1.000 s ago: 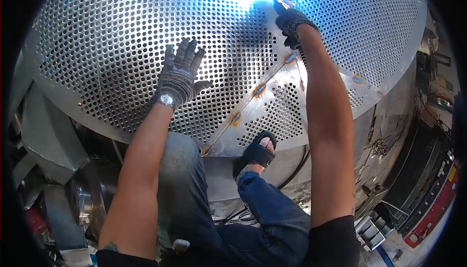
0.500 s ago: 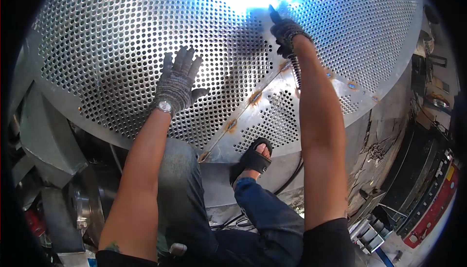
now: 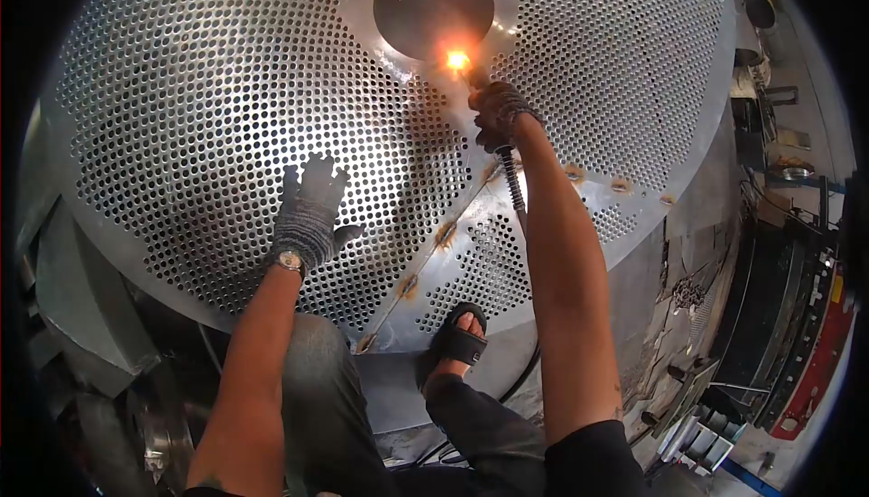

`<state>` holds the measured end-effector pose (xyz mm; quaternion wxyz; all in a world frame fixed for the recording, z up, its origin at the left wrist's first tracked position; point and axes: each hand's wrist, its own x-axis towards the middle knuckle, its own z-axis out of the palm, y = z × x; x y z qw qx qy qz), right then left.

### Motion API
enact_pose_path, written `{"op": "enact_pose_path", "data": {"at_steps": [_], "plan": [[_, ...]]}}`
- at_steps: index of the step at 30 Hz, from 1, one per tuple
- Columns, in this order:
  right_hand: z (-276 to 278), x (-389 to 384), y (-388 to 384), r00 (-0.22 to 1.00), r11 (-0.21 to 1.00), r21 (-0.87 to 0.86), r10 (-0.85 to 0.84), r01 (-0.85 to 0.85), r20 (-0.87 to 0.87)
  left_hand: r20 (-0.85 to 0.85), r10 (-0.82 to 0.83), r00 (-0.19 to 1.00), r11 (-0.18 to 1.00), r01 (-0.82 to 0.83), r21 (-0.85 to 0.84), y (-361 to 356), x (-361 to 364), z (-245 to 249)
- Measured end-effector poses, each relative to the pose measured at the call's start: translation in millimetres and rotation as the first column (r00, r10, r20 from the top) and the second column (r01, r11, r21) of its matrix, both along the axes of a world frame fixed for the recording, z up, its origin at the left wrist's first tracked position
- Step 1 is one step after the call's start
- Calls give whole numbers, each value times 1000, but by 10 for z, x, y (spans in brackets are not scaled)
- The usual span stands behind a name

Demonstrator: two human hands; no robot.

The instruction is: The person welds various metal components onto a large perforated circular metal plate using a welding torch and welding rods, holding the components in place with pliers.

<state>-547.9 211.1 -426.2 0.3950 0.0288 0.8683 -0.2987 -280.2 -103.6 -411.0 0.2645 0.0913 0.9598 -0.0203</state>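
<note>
Fingers (image 3: 491,106) of right hand (image 3: 498,117) clenched around welding torch (image 3: 474,76), glove on, at far centre of perforated plate (image 3: 181,90). Torch tip against plate, just near and right of round opening (image 3: 433,6); orange glow (image 3: 458,60) at contact point. Spring-sleeved cable (image 3: 511,180) trailing from right fist along forearm toward near side. Fingers (image 3: 312,176) of left hand (image 3: 308,212) released, spread flat against plate, left of tack-welded seam (image 3: 444,234), holding nothing. Wristwatch (image 3: 290,262) on left wrist. Sandalled foot (image 3: 457,345) resting at near rim of plate.
</note>
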Motion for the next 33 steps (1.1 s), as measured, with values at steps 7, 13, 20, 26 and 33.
{"op": "enact_pose_path", "data": {"at_steps": [7, 13, 20, 26, 33], "plan": [[339, 268, -342, 915, 922, 69, -387, 381, 113, -83, -3, 997, 999, 7, 48, -58, 75, -178], [159, 258, -294, 895, 906, 16, -419, 422, 153, -139, -2, 990, 996, 14, 86, -88, 125, -263], [35, 240, -269, 874, 886, -23, -452, 463, 181, -200, -5, 980, 993, 27, 112, -116, 148, -359], [239, 173, -131, 998, 998, -31, 57, -57, 0, -71, 7, 997, 997, -2, 74, -40, 39, -65], [306, 306, -272, 877, 888, -56, -439, 457, 194, -120, 8, 993, 994, 6, 113, -67, 69, -142]]}}
